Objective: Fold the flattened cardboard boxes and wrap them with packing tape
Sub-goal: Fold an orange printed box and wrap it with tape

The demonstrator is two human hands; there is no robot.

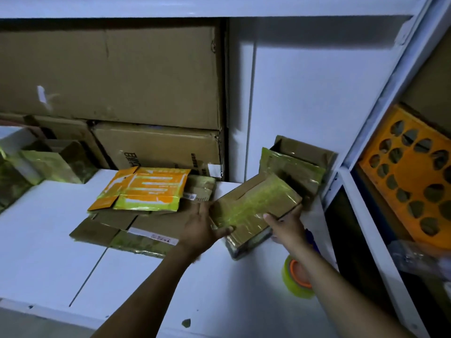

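Observation:
A folded brown cardboard box (253, 203), wrapped in shiny yellowish tape, is tilted above the white table (48, 240) at centre right. My left hand (201, 226) holds its left end, thumb curled under the near edge. My right hand (285, 222) grips its right near corner. A pile of flattened boxes (127, 225) lies to the left, with an orange printed one (146, 189) on top. A roll of clear packing tape (296, 274) with an orange core stands on the table under my right forearm.
More taped boxes (296, 167) lean against the white wall at the back right. Large brown cartons (109, 74) are stacked behind the table. An orange perforated crate (412, 172) sits in the metal shelving on the right. Wrapped boxes (48, 162) stand at far left.

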